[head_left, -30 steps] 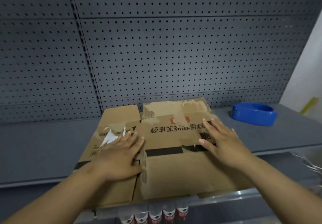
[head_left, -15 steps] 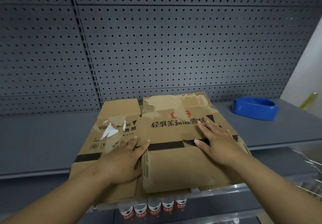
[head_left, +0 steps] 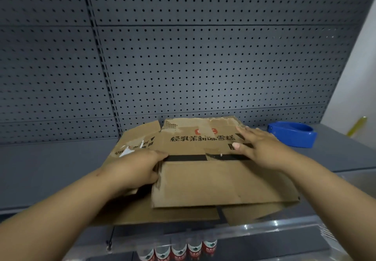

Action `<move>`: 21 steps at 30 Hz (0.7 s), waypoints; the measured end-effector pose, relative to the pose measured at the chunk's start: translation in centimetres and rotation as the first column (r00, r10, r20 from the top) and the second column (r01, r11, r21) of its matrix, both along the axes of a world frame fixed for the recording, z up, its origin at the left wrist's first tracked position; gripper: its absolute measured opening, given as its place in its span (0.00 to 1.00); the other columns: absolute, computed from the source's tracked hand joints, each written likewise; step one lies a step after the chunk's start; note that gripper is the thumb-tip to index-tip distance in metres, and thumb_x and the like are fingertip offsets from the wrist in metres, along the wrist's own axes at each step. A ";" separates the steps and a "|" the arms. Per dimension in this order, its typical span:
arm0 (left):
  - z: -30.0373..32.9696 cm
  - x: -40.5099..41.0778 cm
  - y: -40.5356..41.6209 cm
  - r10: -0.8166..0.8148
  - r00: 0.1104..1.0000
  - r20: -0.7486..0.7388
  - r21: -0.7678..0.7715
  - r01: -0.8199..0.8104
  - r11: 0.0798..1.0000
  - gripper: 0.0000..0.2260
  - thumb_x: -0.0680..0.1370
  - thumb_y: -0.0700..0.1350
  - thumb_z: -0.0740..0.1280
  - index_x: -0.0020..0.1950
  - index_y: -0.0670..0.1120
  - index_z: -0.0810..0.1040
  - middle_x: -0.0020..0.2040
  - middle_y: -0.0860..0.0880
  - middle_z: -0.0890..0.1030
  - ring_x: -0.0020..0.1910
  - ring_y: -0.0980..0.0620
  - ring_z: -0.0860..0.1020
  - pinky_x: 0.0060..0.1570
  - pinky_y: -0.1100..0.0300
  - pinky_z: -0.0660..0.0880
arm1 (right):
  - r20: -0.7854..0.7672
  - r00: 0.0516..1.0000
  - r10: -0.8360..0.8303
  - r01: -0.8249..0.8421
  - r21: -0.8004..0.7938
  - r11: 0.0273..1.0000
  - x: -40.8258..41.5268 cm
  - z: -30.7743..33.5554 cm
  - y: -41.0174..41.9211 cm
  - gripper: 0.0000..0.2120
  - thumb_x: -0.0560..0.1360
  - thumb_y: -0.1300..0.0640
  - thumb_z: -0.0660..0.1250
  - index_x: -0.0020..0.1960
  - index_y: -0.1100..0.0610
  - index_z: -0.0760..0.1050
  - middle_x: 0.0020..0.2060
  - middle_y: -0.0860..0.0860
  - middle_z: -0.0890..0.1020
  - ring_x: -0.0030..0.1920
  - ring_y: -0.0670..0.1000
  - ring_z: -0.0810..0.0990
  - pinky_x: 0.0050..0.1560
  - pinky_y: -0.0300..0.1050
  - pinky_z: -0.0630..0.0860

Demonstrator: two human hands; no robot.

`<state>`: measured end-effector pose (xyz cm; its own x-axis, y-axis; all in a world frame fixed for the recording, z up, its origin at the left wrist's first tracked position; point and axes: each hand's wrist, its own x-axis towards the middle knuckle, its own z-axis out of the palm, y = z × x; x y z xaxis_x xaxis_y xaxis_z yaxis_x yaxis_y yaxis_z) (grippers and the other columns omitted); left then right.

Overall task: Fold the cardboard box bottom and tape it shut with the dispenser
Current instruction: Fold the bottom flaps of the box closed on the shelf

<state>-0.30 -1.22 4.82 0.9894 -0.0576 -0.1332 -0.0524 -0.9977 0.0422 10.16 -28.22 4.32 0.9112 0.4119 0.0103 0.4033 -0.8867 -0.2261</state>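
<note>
Grey perforated panels point(head_left: 203, 67) back a grey shelf point(head_left: 50, 169), on which a flattened cardboard box point(head_left: 213, 183) lies with its near edge overhanging the shelf front. Printed dark characters and a black band cross the box's upper face — patches of torn paper show along its far edge. Left hand point(head_left: 134, 169): fingers curled round the left edge of the raised near panel, gripping the cardboard. Right hand point(head_left: 260, 147): laid flat on the box's right side, fingers straight and spread, holding nothing. Blue tape dispenser point(head_left: 293, 133): standing on the shelf to the right of the box, near the right hand but apart from it. Below the shelf front — a row of bottles with red-and-white labels point(head_left: 179, 250).
</note>
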 end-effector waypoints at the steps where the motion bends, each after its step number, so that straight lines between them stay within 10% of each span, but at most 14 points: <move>1: 0.7 -0.2 0.2 0.011 1.000 0.028 0.004 -0.011 1.000 0.25 0.75 0.42 0.63 0.71 0.52 0.65 0.68 0.51 0.71 0.64 0.51 0.71 0.61 0.60 0.68 | 0.006 1.000 0.010 -0.010 0.011 1.000 -0.1 0.8 -0.2 0.32 0.77 0.38 0.50 0.76 0.46 0.44 0.76 0.49 0.49 0.76 0.52 0.46 0.74 0.51 0.44; 6: 4.2 -1.7 1.9 0.118 0.967 0.227 -0.159 -0.083 0.984 0.24 0.75 0.40 0.64 0.70 0.53 0.68 0.61 0.55 0.77 0.47 0.60 0.76 0.39 0.74 0.68 | -0.028 0.999 0.018 -0.014 0.124 0.992 -1.0 4.7 -1.5 0.30 0.77 0.38 0.53 0.75 0.45 0.52 0.75 0.47 0.57 0.75 0.49 0.53 0.71 0.46 0.50; 11: 6.0 -3.5 3.7 0.358 0.880 0.312 -0.600 -0.110 0.793 0.20 0.76 0.36 0.64 0.64 0.57 0.74 0.59 0.57 0.79 0.31 0.59 0.73 0.33 0.66 0.73 | -0.131 0.991 0.012 0.031 0.326 0.945 -1.7 6.8 -2.3 0.30 0.72 0.33 0.56 0.72 0.40 0.61 0.71 0.44 0.66 0.70 0.50 0.65 0.69 0.47 0.58; 18: 6.7 -4.0 2.9 0.571 0.781 0.252 -0.915 0.000 0.404 0.17 0.76 0.30 0.60 0.62 0.43 0.76 0.49 0.53 0.80 0.36 0.65 0.76 0.37 0.72 0.73 | -0.321 0.921 0.223 0.039 0.643 0.765 -2.1 7.6 -3.0 0.42 0.56 0.30 0.66 0.69 0.41 0.66 0.67 0.40 0.68 0.63 0.44 0.68 0.64 0.40 0.62; 21: 6.4 -3.7 3.0 0.616 0.758 0.213 -0.951 0.016 0.308 0.17 0.76 0.30 0.59 0.61 0.43 0.77 0.48 0.52 0.81 0.41 0.59 0.79 0.34 0.69 0.77 | -0.367 0.875 0.317 -0.087 0.525 0.847 -2.3 8.2 -3.8 0.60 0.46 0.28 0.75 0.74 0.42 0.56 0.65 0.37 0.65 0.64 0.40 0.66 0.56 0.32 0.65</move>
